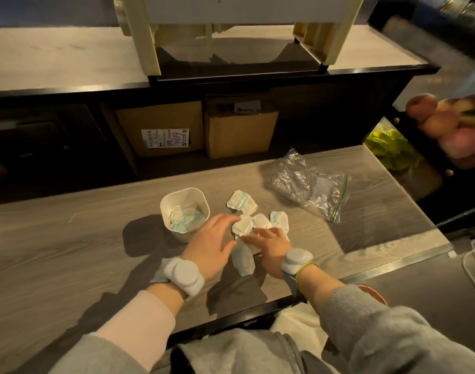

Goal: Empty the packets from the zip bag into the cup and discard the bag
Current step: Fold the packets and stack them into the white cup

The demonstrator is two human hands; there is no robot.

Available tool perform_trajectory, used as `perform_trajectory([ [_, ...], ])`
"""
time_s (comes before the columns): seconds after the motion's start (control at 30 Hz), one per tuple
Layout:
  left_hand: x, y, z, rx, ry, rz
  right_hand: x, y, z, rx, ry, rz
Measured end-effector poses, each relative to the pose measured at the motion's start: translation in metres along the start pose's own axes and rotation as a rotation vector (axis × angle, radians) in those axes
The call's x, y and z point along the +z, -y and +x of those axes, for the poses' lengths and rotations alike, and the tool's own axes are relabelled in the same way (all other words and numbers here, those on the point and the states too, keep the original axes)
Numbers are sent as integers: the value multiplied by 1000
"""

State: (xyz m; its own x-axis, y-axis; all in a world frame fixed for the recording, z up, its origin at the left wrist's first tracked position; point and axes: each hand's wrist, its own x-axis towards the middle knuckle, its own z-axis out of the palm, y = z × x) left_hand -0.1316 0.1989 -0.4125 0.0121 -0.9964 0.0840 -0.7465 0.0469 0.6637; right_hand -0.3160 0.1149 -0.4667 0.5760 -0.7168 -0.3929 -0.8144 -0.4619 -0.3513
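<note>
While beside the cup (pixel 185 213), loose packets (pixel 243 225) under both spread, flat, empty hands: left hand (pixel 209 245), right hand (pixel 268 245).

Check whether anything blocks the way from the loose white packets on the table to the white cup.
Nothing visible does. The white paper packets lie on the grey wood-grain table right of the white square cup, open-topped and partly filled. Only the left hand lies between, itself touching a packet.

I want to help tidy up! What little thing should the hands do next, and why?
Probably gather the loose packets under the left hand and right hand and drop them into the white cup. It already holds some, and the zip bag looks empty.
</note>
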Motion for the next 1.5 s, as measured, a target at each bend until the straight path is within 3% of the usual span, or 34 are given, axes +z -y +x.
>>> perform_trajectory([
  [0.17,33,6,-3,-127,217,29,-4,3,-5,-50,-51,39],
  [0.33,49,9,-8,-206,240,45,-6,4,-4,11,-192,136],
  [0.53,55,8,-12,-234,275,66,4,5,-7,53,-122,109],
  [0.77,54,14,-16,-257,250,49,2,2,-15,23,-176,169],
  [0.97,48,17,-21,-278,154,-42,-5,3,-25,64,-343,354],
  [1.1,42,14,-23,-354,88,-228,-16,-3,-24,214,-443,594],
  [1.23,39,12,-19,-475,39,-365,-22,-19,-15,427,-406,836],
  [1.5,43,16,-17,-569,63,-490,-15,-30,-6,545,-290,551],
])
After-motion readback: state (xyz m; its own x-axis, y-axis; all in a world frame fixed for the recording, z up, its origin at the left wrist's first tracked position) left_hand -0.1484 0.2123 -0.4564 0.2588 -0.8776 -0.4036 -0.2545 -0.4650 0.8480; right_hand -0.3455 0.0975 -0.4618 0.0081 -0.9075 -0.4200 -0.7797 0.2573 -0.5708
